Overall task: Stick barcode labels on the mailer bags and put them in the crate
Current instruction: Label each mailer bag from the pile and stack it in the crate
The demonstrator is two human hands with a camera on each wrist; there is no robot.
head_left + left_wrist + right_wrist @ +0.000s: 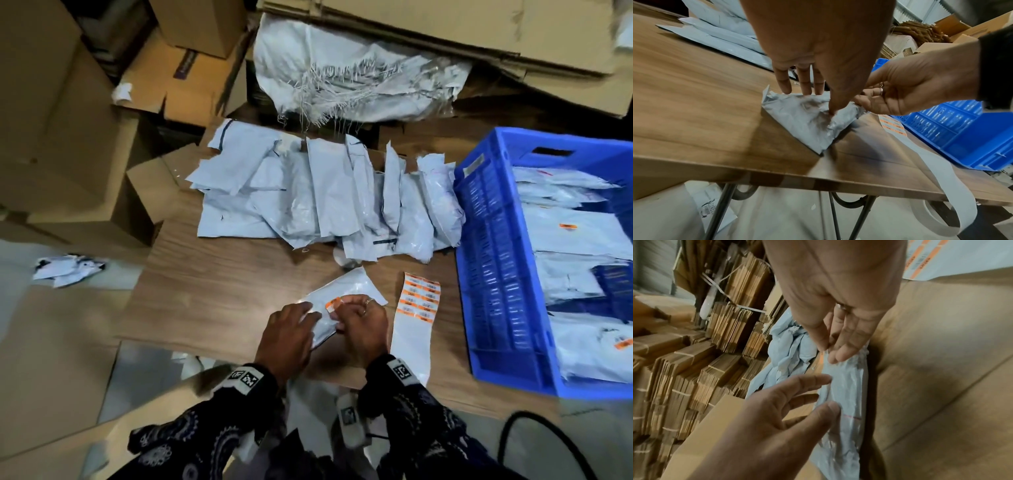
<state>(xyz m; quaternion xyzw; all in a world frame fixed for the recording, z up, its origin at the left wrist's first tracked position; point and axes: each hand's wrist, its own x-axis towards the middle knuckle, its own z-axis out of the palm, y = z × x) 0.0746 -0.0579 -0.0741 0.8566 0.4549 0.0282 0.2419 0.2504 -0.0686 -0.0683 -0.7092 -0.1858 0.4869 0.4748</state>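
1. The mailer bag [342, 301] lies at the table's [222, 284] 6 o'clock edge, a barcode label [334, 304] on it.
2. The right hand [364, 325] apparently pinches that label, though blur obscures it; the left hand [289, 337] presses the bag with straight fingers.
3. The label strip [416, 301] is at 3 o'clock; beyond it, the blue crate [496, 274].

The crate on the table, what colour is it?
Blue crate, clearest in the head view.

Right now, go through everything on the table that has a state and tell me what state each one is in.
mailer bag: flat on table, orange label partly on.
barcode label: pinched by right hand.
left hand: fingers straight, pressing the bag.
label strip: part used, tail hangs off the edge.
crate: partly filled with labelled bags.
bag pile: unlabelled.
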